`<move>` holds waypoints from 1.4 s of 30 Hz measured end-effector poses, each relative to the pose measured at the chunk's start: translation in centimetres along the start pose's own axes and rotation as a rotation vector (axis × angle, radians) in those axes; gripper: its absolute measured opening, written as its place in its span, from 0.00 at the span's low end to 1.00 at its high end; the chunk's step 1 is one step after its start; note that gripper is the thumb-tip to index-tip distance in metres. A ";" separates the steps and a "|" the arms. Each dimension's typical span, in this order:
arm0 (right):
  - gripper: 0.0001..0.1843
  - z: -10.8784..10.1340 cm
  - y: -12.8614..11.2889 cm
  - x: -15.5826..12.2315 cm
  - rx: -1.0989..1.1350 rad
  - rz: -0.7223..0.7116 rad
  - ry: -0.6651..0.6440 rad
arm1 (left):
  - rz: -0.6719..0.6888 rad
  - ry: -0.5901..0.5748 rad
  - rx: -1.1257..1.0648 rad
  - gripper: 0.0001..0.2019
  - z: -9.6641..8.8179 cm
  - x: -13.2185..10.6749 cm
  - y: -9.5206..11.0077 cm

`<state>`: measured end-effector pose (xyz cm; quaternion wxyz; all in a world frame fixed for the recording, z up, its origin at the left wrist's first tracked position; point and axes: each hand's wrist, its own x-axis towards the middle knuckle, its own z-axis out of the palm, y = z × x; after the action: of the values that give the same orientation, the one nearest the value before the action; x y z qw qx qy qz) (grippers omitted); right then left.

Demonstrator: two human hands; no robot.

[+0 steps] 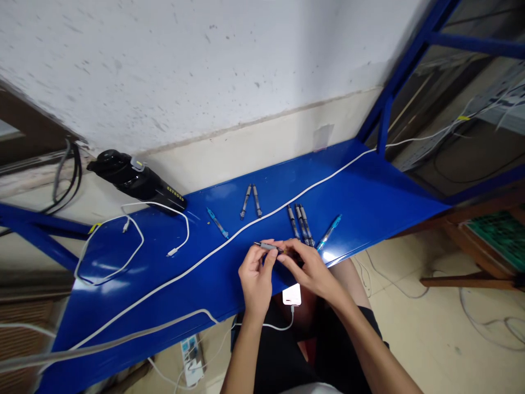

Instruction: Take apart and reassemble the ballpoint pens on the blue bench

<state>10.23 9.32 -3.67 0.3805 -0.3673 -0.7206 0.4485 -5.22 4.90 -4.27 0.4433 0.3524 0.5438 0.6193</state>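
Steadily, the left hand [255,282] pinches a slim grey pen barrel [268,247] while the right hand's [311,271] fingers close narrowly on its far end, above the blue metal surface [361,191].

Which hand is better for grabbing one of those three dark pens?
Probably the right hand: it sits just below the three dark pens, closer than the left hand, whose fingers pinch the grey pen part.
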 end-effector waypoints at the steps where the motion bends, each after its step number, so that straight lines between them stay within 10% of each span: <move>1: 0.07 0.0 0.0 0.0 0.008 0.008 0.006 | -0.004 -0.003 -0.001 0.14 0.0 0.0 0.0; 42: 0.11 -0.2 -0.4 0.5 -0.005 0.034 -0.027 | -0.020 -0.010 0.032 0.15 -0.1 0.0 -0.1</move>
<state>10.17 9.69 -3.11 0.3620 -0.3744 -0.7205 0.4579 -5.32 4.86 -4.35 0.4464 0.3573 0.5548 0.6043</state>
